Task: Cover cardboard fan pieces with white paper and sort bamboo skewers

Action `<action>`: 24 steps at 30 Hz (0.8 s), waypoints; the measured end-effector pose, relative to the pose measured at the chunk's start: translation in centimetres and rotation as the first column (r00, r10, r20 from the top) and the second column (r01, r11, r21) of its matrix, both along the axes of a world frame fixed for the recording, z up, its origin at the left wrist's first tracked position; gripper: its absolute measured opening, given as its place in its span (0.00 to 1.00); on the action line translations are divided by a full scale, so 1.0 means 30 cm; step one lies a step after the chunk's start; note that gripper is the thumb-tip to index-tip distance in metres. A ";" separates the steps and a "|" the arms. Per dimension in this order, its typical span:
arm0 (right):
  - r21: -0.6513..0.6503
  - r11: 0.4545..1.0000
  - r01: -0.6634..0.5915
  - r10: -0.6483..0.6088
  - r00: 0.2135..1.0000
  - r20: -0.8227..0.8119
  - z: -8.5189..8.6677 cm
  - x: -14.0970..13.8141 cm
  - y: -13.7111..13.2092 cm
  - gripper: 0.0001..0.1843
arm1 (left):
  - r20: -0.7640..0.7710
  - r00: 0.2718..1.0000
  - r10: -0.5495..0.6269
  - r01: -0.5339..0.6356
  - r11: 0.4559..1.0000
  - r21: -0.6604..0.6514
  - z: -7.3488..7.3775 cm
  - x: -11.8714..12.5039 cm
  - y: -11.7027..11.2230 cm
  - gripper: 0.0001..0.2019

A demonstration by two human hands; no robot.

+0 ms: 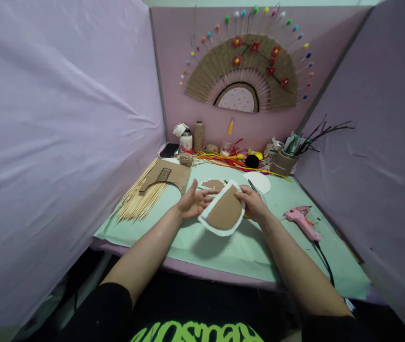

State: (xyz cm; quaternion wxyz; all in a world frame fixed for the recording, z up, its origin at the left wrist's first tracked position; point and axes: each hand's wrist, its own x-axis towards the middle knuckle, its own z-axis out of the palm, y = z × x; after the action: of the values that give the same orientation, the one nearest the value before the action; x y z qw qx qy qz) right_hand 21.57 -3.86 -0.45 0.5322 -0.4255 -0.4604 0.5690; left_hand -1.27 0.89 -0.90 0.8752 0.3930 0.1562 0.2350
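A half-round piece of brown cardboard with a white border point(225, 209) is held tilted above the table. My right hand point(254, 203) pinches its upper right edge between thumb and fingers. At its left side, my left hand point(195, 200) has the fingers spread and the thumb up; whether its fingertips touch the piece behind the edge I cannot tell. Behind the hands lies another brown piece with a pale scalloped edge point(212, 184), partly covered. A white half-round sheet point(258, 181) rests beyond my right hand, with a pen point(252, 185) at its edge.
Many thin wooden sticks point(141, 199) and cut cardboard point(179, 172) lie at left. A pink glue gun point(304, 223) with its cord lies at right. Coloured pipe cleaners point(223, 160), twine balls point(186, 159) and a pot with twigs point(283, 163) line the back, below a cardboard fan point(202, 78).
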 end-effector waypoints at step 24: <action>0.056 0.995 -0.085 0.061 0.938 0.343 -0.020 -0.018 -0.023 0.18 | -0.252 0.968 0.002 0.040 0.986 0.162 -0.029 0.055 -0.073 0.21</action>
State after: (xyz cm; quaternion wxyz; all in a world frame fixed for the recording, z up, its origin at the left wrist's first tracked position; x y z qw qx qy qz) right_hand 21.03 -4.54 -1.05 0.4377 -0.4811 -0.5806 0.4897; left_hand 0.37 -1.31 -1.78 0.8147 0.4926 0.2420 0.1871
